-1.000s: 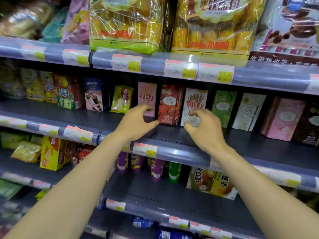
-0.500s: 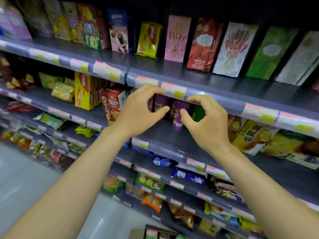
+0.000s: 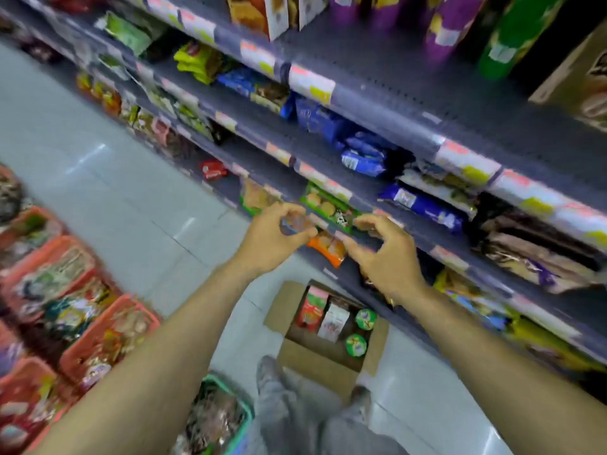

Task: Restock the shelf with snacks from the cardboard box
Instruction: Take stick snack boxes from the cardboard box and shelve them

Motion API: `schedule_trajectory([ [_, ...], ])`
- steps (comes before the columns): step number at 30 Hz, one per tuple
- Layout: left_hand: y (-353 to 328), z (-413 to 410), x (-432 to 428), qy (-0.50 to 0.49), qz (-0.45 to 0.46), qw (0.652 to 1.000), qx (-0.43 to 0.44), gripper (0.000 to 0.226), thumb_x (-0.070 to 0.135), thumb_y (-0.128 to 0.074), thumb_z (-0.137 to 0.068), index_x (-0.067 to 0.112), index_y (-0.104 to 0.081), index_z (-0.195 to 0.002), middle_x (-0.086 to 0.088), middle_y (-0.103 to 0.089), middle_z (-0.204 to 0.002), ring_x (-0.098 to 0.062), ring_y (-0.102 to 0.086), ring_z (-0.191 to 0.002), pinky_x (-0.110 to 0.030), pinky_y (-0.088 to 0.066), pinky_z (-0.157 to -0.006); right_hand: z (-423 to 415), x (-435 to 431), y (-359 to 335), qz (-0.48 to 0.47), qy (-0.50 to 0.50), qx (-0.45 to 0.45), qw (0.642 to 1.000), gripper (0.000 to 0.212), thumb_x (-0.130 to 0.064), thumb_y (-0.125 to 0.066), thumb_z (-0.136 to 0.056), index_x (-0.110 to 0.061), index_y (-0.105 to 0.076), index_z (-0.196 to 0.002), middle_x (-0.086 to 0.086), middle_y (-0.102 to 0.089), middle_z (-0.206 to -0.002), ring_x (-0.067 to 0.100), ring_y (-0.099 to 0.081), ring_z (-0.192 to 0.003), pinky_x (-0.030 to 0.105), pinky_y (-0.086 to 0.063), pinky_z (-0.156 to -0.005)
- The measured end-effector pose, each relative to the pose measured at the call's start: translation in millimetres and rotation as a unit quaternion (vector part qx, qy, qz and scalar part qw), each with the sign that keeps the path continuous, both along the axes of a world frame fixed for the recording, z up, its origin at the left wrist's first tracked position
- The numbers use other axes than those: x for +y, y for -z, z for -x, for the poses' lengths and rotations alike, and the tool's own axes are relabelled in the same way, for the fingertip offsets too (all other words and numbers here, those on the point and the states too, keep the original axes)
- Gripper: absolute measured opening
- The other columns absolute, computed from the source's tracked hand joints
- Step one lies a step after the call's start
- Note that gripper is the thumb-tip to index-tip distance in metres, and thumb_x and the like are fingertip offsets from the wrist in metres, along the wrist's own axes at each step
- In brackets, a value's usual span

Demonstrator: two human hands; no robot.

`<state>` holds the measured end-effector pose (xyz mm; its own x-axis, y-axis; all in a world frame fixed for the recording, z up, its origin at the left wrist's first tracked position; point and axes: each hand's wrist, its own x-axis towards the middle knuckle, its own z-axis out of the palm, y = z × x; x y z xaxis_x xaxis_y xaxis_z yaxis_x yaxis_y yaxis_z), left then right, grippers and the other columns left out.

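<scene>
Change: view drops from the mid shelves to the floor; both hands, earlier up at the shelf edge by the purple tubes, now hang lower, out over the aisle. Nothing carried down with them.
Meaning: judged as the turn back to the box for the next item; a fresh pick is not yet begun.
Shoes (image 3: 272, 372): nearest, grey, planted just short of the box.
Cardboard box (image 3: 323, 366): on the floor at the shelf foot, flaps open, directly below the hands and well apart from them.
Box stock: red carton (image 3: 310, 310) and white carton (image 3: 333, 321) side by side, standing on end, long axis vertical, tops facing the camera; two green tubs (image 3: 356, 344) beside them, upright, round lids up. Rest of the box floor looks bare.
Left hand (image 3: 267, 241): fingers curled, thumb and forefinger nearly meeting; holds nothing as far as the blur shows.
Right hand (image 3: 389, 254): half open, fingers bent in a loose claw, empty.
Baskets (image 3: 108, 326): red ones at left, full of packets; blurred.
Shelf (image 3: 377, 100): runs diagonally to the upper right; purple tubes (image 3: 450, 24) and a green tube (image 3: 512, 34) upright on the top tier, with bare shelf in front.
</scene>
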<state>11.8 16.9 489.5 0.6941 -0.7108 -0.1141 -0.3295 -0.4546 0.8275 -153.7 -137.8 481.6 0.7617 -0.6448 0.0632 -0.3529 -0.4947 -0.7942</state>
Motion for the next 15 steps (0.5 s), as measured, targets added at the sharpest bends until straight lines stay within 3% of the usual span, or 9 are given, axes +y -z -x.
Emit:
schedule_trajectory([
  [2, 67.3, 13.4, 9.7, 0.014, -0.053, 0.997, 0.052, 0.034, 0.035, -0.082, -0.08, 0.026, -0.064, -0.108, 0.005, -0.064, -0.111, -0.014, -0.06, -0.106, -0.027, -0.051, -0.09, 13.4, 8.6, 66.3, -0.03, 0.011, 0.043, 0.999, 0.032, -0.032, -0.078, -0.086, -0.018, -0.068, -0.113, -0.011, -0.068, -0.105, 0.005, -0.062, -0.096, 0.019, -0.048, -0.083],
  [5, 172.0, 30.5, 22.3, 0.023, -0.118, 0.987, 0.111, 0.053, 0.045, -0.081, -0.07, 0.018, -0.067, -0.113, -0.002, -0.064, -0.12, -0.021, -0.061, -0.11, -0.033, -0.05, -0.093, 33.5, 21.0, 169.6, -0.067, 0.012, 0.117, 0.991, 0.038, -0.036, -0.076, -0.087, -0.018, -0.066, -0.119, -0.007, -0.069, -0.113, 0.009, -0.062, -0.105, 0.025, -0.048, -0.089],
  [8, 273.6, 39.9, 30.1, 0.038, -0.168, 0.976, 0.133, 0.044, 0.031, -0.077, -0.081, 0.015, -0.065, -0.121, -0.005, -0.065, -0.122, -0.024, -0.061, -0.114, -0.029, -0.048, -0.095, 48.5, 31.6, 273.7, -0.082, 0.032, 0.149, 0.985, 0.037, -0.033, -0.078, -0.087, -0.015, -0.068, -0.117, -0.005, -0.071, -0.112, 0.011, -0.064, -0.103, 0.025, -0.05, -0.089],
  [11, 369.7, 51.8, 36.0, 0.039, -0.196, 0.967, 0.156, 0.048, 0.035, -0.077, -0.084, 0.019, -0.062, -0.128, 0.002, -0.061, -0.127, -0.015, -0.057, -0.119, -0.024, -0.043, -0.098, 62.3, 42.9, 372.9, -0.095, 0.056, 0.181, 0.977, 0.035, -0.032, -0.08, -0.085, -0.016, -0.069, -0.114, -0.005, -0.072, -0.109, 0.011, -0.065, -0.1, 0.023, -0.049, -0.088],
  [15, 480.3, 61.6, 34.9, 0.066, -0.213, 0.961, 0.164, 0.054, 0.04, -0.076, -0.084, 0.025, -0.057, -0.133, 0.011, -0.058, -0.127, -0.006, -0.053, -0.114, -0.014, -0.038, -0.088, 75.5, 60.4, 485.8, -0.099, 0.077, 0.202, 0.971, 0.038, -0.031, -0.08, -0.084, -0.013, -0.069, -0.116, 0.0, -0.073, -0.113, 0.015, -0.066, -0.101, 0.029, -0.051, -0.091],
])
